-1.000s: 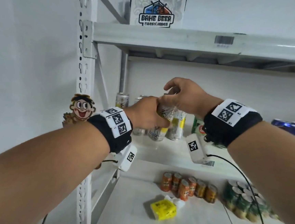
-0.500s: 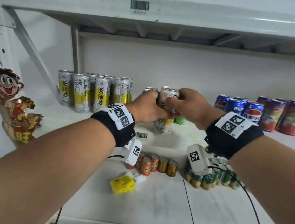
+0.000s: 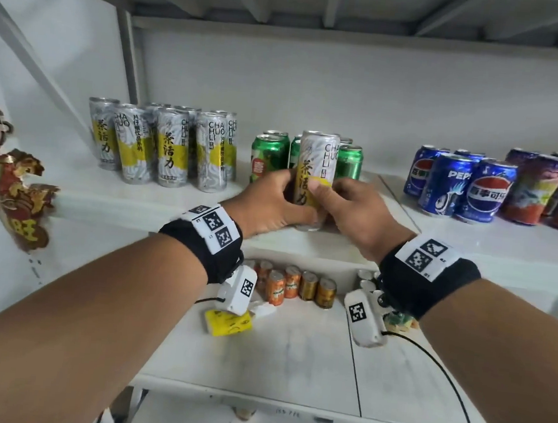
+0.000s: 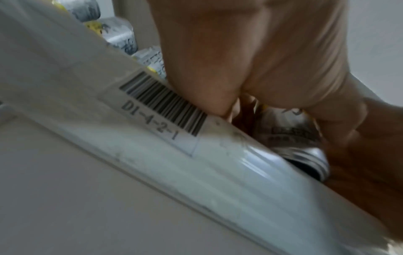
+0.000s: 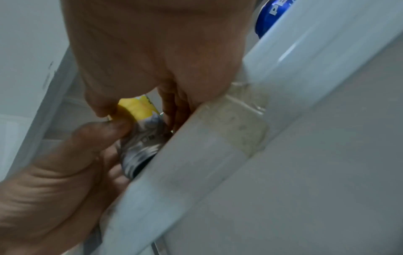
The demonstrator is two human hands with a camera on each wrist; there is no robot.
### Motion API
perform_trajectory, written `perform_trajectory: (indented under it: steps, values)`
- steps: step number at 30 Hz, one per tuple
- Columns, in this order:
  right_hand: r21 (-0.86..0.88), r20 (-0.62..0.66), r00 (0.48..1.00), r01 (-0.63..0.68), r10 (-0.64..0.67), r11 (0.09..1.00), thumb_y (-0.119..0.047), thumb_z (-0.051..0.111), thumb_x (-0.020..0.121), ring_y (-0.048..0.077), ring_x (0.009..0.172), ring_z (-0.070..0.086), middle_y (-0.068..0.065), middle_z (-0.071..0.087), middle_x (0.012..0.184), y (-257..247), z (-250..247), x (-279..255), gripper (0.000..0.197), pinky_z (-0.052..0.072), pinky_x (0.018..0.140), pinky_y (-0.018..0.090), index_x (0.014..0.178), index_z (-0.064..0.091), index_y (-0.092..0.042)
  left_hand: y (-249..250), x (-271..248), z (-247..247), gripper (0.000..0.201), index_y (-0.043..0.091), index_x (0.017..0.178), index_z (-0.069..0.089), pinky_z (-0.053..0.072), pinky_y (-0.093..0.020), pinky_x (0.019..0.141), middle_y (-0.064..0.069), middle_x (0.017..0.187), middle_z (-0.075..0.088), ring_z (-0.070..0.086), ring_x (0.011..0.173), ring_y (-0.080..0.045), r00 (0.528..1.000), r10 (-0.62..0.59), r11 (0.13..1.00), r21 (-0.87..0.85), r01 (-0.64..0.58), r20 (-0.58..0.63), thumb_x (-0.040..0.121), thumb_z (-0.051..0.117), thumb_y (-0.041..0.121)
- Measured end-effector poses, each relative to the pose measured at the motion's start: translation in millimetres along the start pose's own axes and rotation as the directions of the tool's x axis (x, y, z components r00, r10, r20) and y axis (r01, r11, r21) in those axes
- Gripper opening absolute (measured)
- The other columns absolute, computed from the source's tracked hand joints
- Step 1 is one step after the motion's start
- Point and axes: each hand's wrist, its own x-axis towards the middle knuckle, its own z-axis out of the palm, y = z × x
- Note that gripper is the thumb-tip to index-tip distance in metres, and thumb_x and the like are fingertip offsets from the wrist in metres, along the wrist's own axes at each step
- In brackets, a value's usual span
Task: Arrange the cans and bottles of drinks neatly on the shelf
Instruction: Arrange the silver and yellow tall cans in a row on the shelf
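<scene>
Tea can [image 3: 315, 177] gripped low by both left hand [image 3: 269, 201] and right hand [image 3: 355, 211]; keep it upright, set it beside matching tea cans [image 3: 162, 145], label forward.

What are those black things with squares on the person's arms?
Both arms are bare, without sleeves. Each wrist wears a wide black band: left band, right band. On top of each sits a white tag printed with two black square codes. Under each wrist hangs a small white camera box with another code, and thin black cables trail from them.
</scene>
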Motion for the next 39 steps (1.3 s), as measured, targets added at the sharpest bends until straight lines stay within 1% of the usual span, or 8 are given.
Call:
perform_trajectory:
  steps: [3, 6, 10, 16, 22, 29, 34, 39]
  values:
    - [-0.002, -0.002, 1.0, 0.006, -0.006, 1.0, -0.056, 0.079, 0.08, 0.033, 0.091, 0.079, 0.014, 0.079, 0.101, 2.6, -1.6, 5.1, 0.058, 0.065, 0.081, 0.052, 0.109, 0.072, -0.006, -0.2, 6.9, -2.0, 0.072, 0.025, 0.125, 0.069, 0.064, -0.045, 0.095, 0.0, 0.112, 0.082, 0.079, 0.108, -0.022, 0.999, -0.03, 0.998, -0.056, 0.031, 0.012, 0.06, 0.099, 0.036]
    - [0.016, -0.01, 0.999, 0.031, -0.03, 0.999, -0.044, 0.077, 0.092, 0.036, 0.094, 0.078, 0.015, 0.08, 0.101, 1.0, -5.4, 14.0, 0.043, 0.063, 0.087, 0.056, 0.108, 0.075, -0.004, 6.1, 15.2, -0.6, 0.065, 0.018, 0.118, 0.072, 0.066, -0.039, 0.085, -0.004, 0.107, 0.083, 0.08, 0.101, -0.023, 1.0, -0.004, 0.998, -0.061, 0.005, 0.006, 0.06, 0.098, 0.031]
    - [-0.014, -0.011, 0.994, 0.11, -0.11, 0.994, -0.035, 0.075, 0.095, 0.026, 0.095, 0.079, 0.004, 0.081, 0.103, 7.2, -7.5, 16.9, 0.032, 0.065, 0.083, 0.042, 0.116, 0.074, -0.012, 0.5, 19.0, 6.6, 0.06, 0.019, 0.121, 0.071, 0.066, -0.041, 0.089, 0.001, 0.108, 0.082, 0.079, 0.101, -0.018, 0.994, 0.084, 0.996, 0.014, -0.083, -0.065, 0.066, 0.096, 0.02]
    - [0.109, 0.034, 0.999, 0.034, -0.038, 0.993, -0.027, 0.078, 0.094, 0.025, 0.092, 0.078, 0.008, 0.08, 0.103, 8.1, -7.7, 19.2, 0.024, 0.064, 0.08, 0.041, 0.113, 0.073, -0.012, -2.4, 15.4, 0.1, 0.079, 0.018, 0.133, 0.064, 0.063, -0.039, 0.094, 0.0, 0.122, 0.079, 0.076, 0.114, -0.019, 0.994, 0.097, 0.984, -0.147, -0.104, -0.056, 0.064, 0.1, 0.031]
    - [0.19, 0.115, 0.991, -0.087, 0.066, 0.978, -0.031, 0.075, 0.096, 0.048, 0.102, 0.073, 0.025, 0.076, 0.108, 6.6, -10.1, 19.1, 0.033, 0.062, 0.088, 0.059, 0.111, 0.072, -0.001, -3.4, 6.8, 2.7, 0.071, 0.009, 0.134, 0.061, 0.066, -0.04, 0.084, -0.007, 0.119, 0.08, 0.078, 0.11, -0.026, 0.994, 0.084, 0.972, -0.212, -0.099, -0.076, 0.074, 0.097, 0.024]
    - [0.231, 0.054, 0.996, -0.077, 0.066, 0.97, -0.028, 0.074, 0.097, 0.042, 0.098, 0.07, 0.033, 0.069, 0.12, 9.2, -13.9, 19.3, 0.046, 0.054, 0.096, 0.068, 0.122, 0.063, 0.008, -1.9, 7.7, 4.6, 0.055, 0.005, 0.12, 0.068, 0.062, -0.026, 0.078, -0.005, 0.102, 0.083, 0.081, 0.095, -0.02, 0.985, 0.106, 0.99, -0.082, -0.118, -0.14, 0.078, 0.094, 0.03]
    - [0.311, 0.081, 0.997, -0.009, -0.017, 0.95, -0.012, 0.073, 0.096, 0.035, 0.11, 0.074, 0.012, 0.075, 0.121, 6.4, -14.3, 17.4, 0.035, 0.065, 0.083, 0.046, 0.129, 0.06, -0.01, -5.9, 7.5, 0.7, 0.056, 0.012, 0.127, 0.07, 0.064, -0.041, 0.096, -0.007, 0.116, 0.08, 0.077, 0.11, -0.025, 0.983, 0.154, 0.987, -0.022, -0.157, -0.1, 0.078, 0.096, 0.015]
    - [0.35, 0.135, 0.98, 0.088, -0.144, 0.933, -0.009, 0.075, 0.093, 0.042, 0.117, 0.069, 0.017, 0.073, 0.124, 10.0, -17.4, 15.5, 0.034, 0.06, 0.094, 0.055, 0.127, 0.068, -0.009, -8.5, 8.1, 1.8, 0.064, 0.024, 0.131, 0.068, 0.06, -0.036, 0.103, 0.007, 0.124, 0.077, 0.074, 0.117, -0.015, 0.972, 0.209, 0.978, 0.026, -0.208, -0.108, 0.075, 0.098, 0.019]
